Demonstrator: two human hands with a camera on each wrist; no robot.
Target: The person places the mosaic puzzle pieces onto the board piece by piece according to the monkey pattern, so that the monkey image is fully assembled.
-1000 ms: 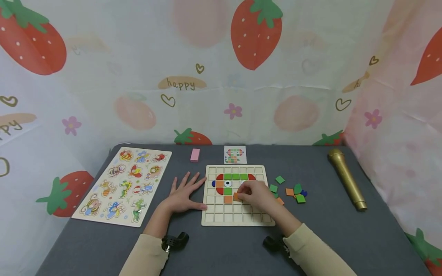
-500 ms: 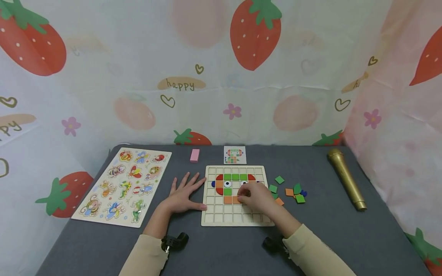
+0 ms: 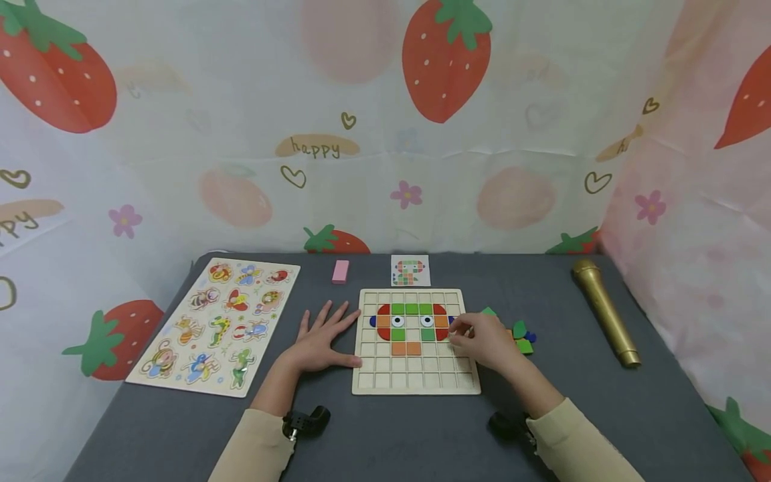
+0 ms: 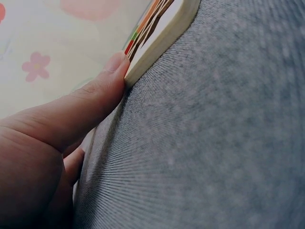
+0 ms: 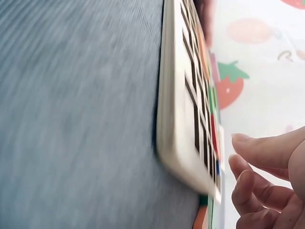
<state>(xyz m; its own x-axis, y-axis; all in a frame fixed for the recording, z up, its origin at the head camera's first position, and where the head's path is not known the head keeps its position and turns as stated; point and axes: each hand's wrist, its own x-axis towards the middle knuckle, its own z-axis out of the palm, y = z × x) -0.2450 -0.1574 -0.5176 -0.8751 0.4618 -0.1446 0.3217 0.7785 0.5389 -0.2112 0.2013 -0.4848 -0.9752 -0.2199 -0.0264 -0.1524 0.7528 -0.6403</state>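
A wooden grid board lies on the table, with red, green, orange and blue tiles and two eye tiles set in its upper cells. Two orange tiles sit side by side below them. My left hand lies spread on the table at the board's left side, its thumb touching the board's edge in the left wrist view. Above the board's right edge hovers my right hand, fingers loosely bent. In the right wrist view its thumb is apart from the fingers, with nothing between them.
Loose green tiles and others lie right of the board, partly hidden by my right hand. Behind the board is a pattern card; a pink block is left of it. An animal puzzle board lies left, a gold microphone right.
My right hand has let go of the second orange tile, now in its cell beside the first. It has moved right, off the board's middle. The left hand stays in place.
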